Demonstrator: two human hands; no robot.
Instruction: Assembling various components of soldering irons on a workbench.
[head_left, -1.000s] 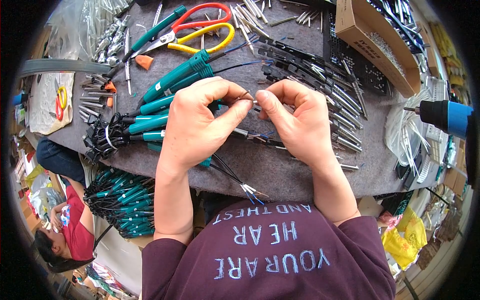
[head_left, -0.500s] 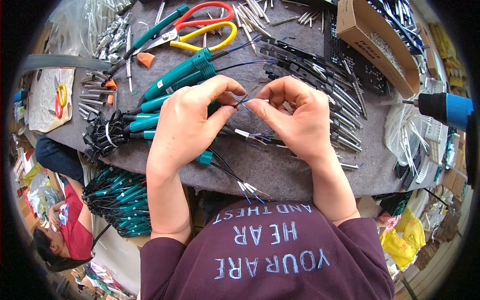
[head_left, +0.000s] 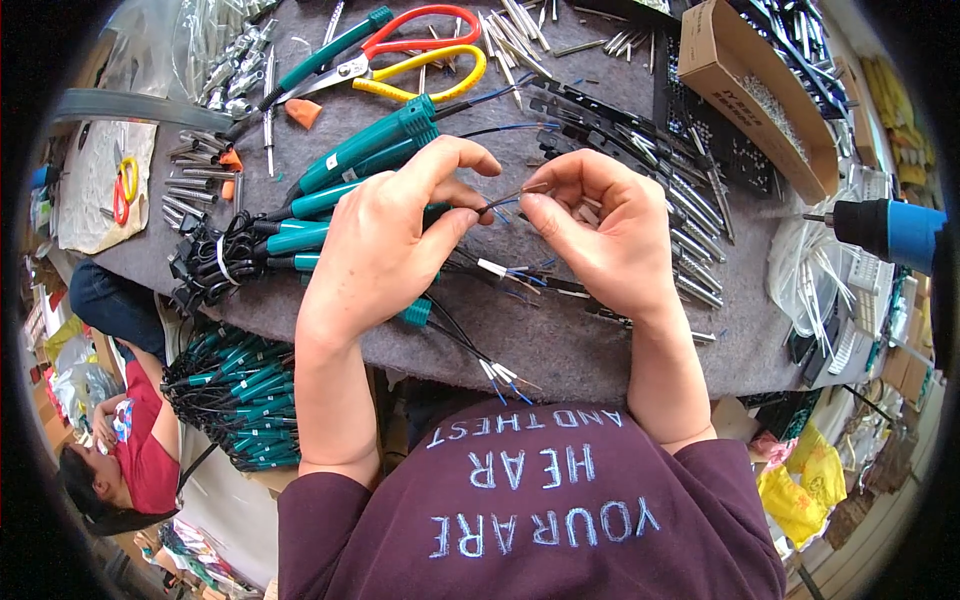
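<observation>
Thin dark and blue wires [head_left: 507,199] run between my two hands over the grey mat. My left hand [head_left: 400,235] pinches them between thumb and lower fingers, its index finger arched above. My right hand [head_left: 605,220] is closed, thumb against fingertips, on the wire ends at its side. Teal cylindrical handles [head_left: 365,150] with black cables lie behind and under my left hand. Below my hands, wires with white sleeves [head_left: 497,268] stick out to the right. More white-sleeved wire ends [head_left: 500,374] rest near the mat's front edge.
Red-and-yellow-handled scissors [head_left: 425,60] lie at the back. Metal rods [head_left: 690,240] sit right of my right hand, below a cardboard box [head_left: 740,80] of small parts. A blue power screwdriver [head_left: 885,225] projects from the right. Bundled teal handles [head_left: 235,400] and another person [head_left: 150,450] are at lower left.
My right hand has moved slightly right, widening the gap between the hands. The wires now show more stretched out between them. The whole view has shifted a little.
</observation>
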